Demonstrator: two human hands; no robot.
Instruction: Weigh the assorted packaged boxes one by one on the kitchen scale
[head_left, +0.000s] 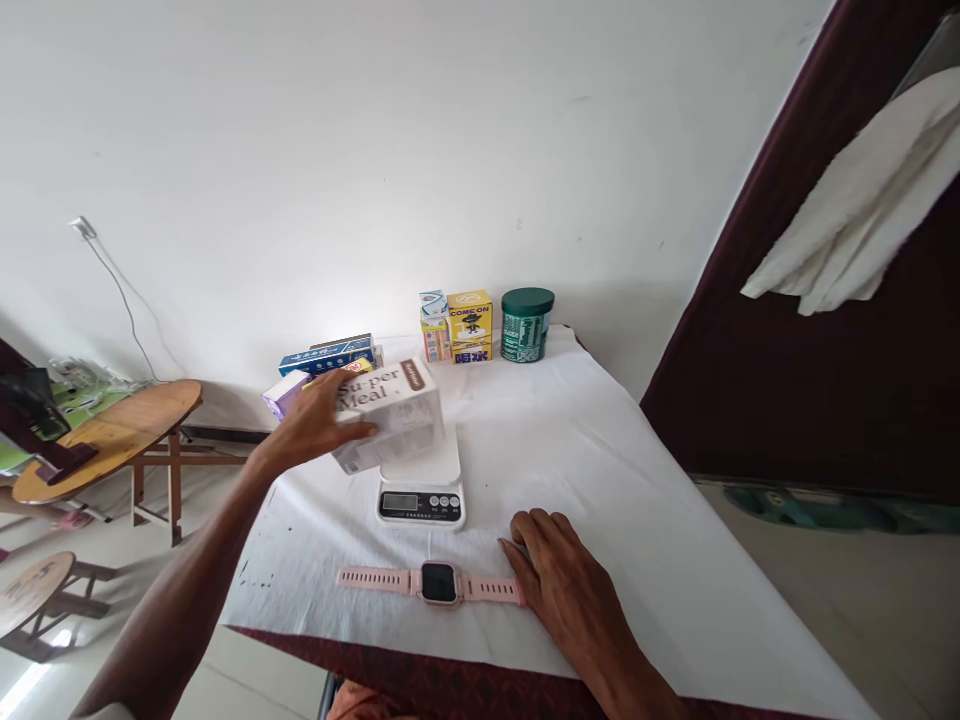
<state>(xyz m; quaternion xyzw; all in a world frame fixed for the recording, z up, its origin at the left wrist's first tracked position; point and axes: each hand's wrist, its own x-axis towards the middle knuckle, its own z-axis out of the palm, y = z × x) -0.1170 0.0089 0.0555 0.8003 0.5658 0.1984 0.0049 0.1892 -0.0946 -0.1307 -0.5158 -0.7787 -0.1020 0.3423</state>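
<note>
A white carton [394,405] printed "Su-per Meal" is in the grip of my left hand [322,420], tilted over the left part of a white digital scale [420,508]. It covers much of the weighing plate; whether they touch, I cannot tell. In front of the scale lies a smartwatch [439,583] with a pink strap stretched out sideways and a dark screen. My right hand [559,565] rests on the cloth at the strap's right end, fingers loosely bent and thumb apart, with nothing visibly held.
Behind my left hand are a blue box [330,355] and a purple-white box [286,393]. A small carton [435,327], a yellow box [470,328] and a green tub [527,325] stand near the wall. A wooden table [150,415] and stool [37,590] are left.
</note>
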